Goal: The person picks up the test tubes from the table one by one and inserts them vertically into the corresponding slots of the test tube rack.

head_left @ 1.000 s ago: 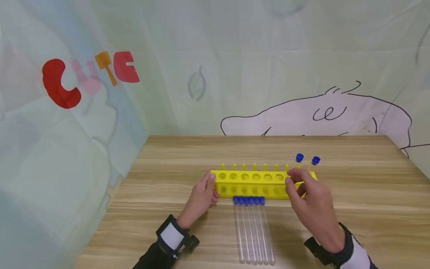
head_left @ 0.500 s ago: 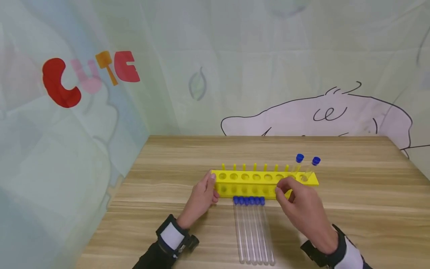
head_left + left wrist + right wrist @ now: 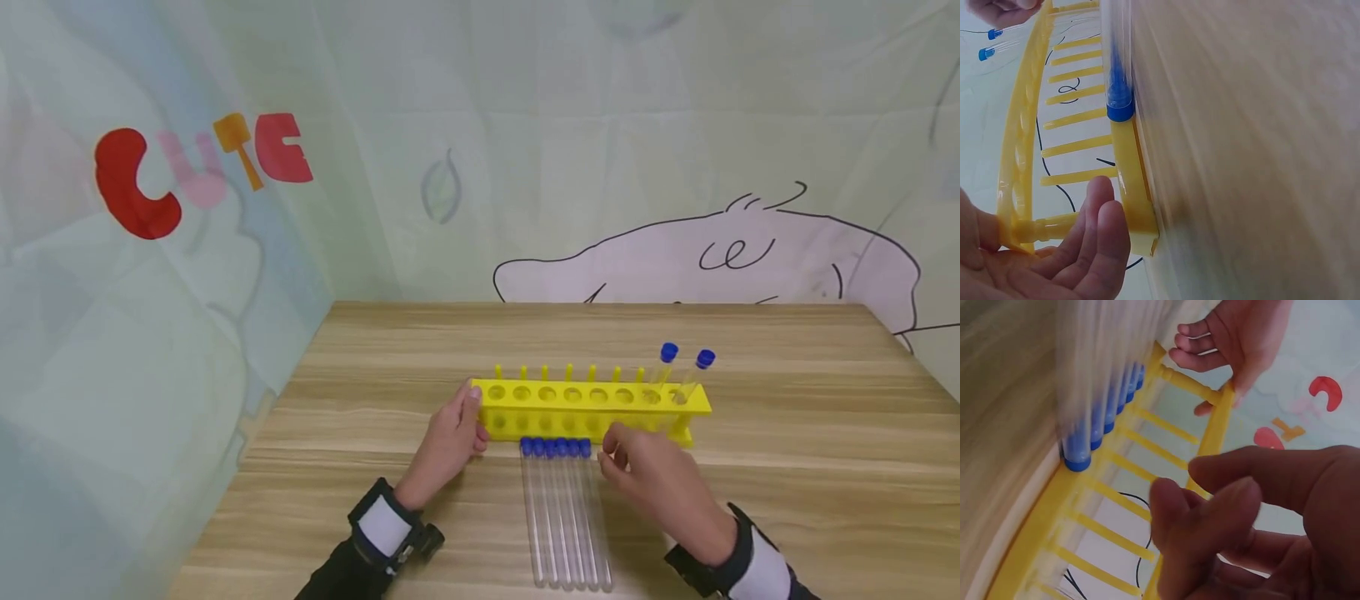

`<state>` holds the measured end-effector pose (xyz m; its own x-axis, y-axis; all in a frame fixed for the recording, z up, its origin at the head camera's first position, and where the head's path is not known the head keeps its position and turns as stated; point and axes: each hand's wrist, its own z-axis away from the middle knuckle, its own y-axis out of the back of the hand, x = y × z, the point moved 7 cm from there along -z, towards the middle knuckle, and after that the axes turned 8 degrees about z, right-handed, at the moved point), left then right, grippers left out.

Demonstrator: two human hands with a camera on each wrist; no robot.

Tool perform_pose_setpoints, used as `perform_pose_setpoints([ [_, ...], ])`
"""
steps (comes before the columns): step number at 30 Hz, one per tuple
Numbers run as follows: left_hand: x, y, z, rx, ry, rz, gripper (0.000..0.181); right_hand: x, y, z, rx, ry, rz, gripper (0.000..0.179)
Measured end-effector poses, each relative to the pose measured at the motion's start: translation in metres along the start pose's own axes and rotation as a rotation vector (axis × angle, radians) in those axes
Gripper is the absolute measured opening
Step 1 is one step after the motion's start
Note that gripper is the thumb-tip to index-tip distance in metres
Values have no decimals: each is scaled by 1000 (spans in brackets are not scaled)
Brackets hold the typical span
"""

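Nearest, six clear, blue-capped test tubes (image 3: pixel 567 521) lie side by side on our wood-grain surface (image 3: pixel 360 375). Just beside their caps (image 3: pixel 555 447), our right hand (image 3: pixel 663 479) has its grip loosely bent, slightly spread. Our left hand (image 3: pixel 446 446) pinches a yellow plastic rack (image 3: pixel 562 406), holding two capped tubes (image 3: pixel 661 375).

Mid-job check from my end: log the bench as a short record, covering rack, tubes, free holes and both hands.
Rack: yellow test tube rack, on the wooden table
Racked: two blue-capped test tubes, in the two rightmost holes
Free holes: six
Loose: six blue-capped clear test tubes, side by side, caps toward rack
Left hand: holds rack's left end
Right hand: holds nothing, near the rightmost loose cap
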<state>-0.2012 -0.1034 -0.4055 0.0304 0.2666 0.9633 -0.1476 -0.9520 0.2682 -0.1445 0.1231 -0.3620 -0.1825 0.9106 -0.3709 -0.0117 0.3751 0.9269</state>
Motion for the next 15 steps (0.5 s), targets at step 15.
perform_pose_setpoints([
  [15,3,0,1,13,-14,-6,41,4,-40,2,-178,6,55,11],
])
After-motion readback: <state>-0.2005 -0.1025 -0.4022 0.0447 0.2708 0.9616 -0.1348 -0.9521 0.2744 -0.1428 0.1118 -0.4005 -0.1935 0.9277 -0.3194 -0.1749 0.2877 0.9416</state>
